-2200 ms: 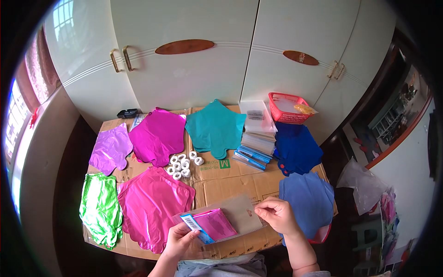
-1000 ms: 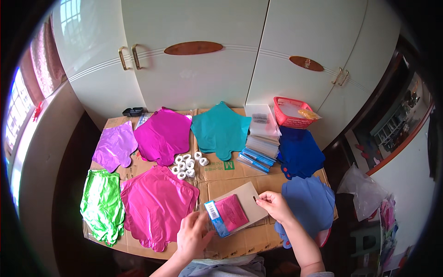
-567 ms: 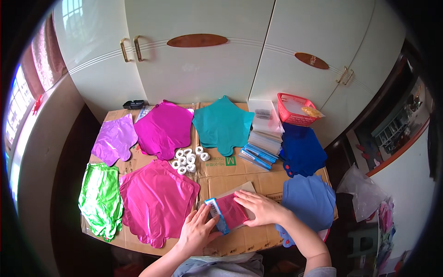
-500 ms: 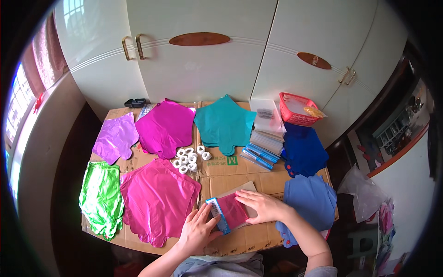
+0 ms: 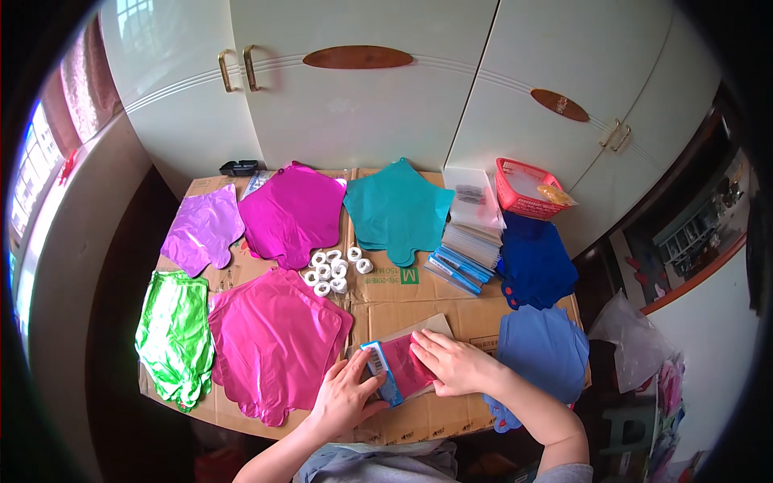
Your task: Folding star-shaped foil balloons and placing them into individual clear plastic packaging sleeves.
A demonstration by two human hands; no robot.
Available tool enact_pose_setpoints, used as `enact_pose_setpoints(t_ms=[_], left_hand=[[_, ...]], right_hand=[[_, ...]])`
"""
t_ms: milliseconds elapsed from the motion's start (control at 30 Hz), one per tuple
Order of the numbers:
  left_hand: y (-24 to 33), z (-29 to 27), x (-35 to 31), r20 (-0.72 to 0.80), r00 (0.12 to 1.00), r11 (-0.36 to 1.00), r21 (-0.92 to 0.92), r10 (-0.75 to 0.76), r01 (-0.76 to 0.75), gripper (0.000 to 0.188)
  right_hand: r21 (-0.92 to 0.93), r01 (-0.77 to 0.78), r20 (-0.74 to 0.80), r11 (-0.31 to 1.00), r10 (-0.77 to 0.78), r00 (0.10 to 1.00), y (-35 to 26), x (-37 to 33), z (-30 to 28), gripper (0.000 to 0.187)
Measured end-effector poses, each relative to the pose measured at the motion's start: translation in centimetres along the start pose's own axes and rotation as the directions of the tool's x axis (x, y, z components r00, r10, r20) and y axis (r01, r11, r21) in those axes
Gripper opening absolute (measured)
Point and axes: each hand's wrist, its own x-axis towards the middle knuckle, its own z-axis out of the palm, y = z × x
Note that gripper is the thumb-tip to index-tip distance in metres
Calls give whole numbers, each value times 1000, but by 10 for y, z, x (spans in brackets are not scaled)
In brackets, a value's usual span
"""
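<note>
A clear plastic packet with a blue header strip point(image 5: 390, 390) lies tilted near the table's front edge. Folded pink foil point(image 5: 400, 358) shows through it, and a grey-beige card sheet point(image 5: 439, 324) sticks out behind. My left hand point(image 5: 345, 394) holds the header end, fingertips on the strip and thumb at its near side. Flat across the packet's right part rests my right hand point(image 5: 452, 362), fingers stretched out. To the left spreads a stack of flat pink foil balloons point(image 5: 278, 346), close to my left hand. Light blue flat balloons point(image 5: 541, 354) lie beyond my right wrist.
Cardboard point(image 5: 386, 310) covers the table. Around it lie green point(image 5: 173, 338), lilac point(image 5: 203, 228), magenta point(image 5: 294, 213), teal point(image 5: 398, 211) and dark blue balloon stacks point(image 5: 539, 262). White ribbon rolls point(image 5: 330, 270), blue-edged packets point(image 5: 457, 270) and a red basket point(image 5: 527, 189) stand farther back.
My right hand has slid slightly over the packet, its fingers now closer together and lying flatter on the pink foil. My left hand stays at the header strip. The view has shifted a little.
</note>
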Motion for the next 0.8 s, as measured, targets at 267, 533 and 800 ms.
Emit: enact_pose_setpoints(t_ms=[267, 533, 800], left_hand=[[0, 0, 0, -6, 1000, 1000, 15, 10, -10, 48], [1, -2, -1, -4, 1000, 1000, 20, 3, -3, 48], [2, -2, 0, -7, 1000, 995, -98, -6, 5, 52]], right_hand=[[-95, 17, -7, 995, -18, 1000, -5, 1, -2, 70], [43, -18, -78, 999, 21, 997, 6, -5, -11, 73], [30, -33, -84, 999, 35, 996, 16, -6, 3, 75]])
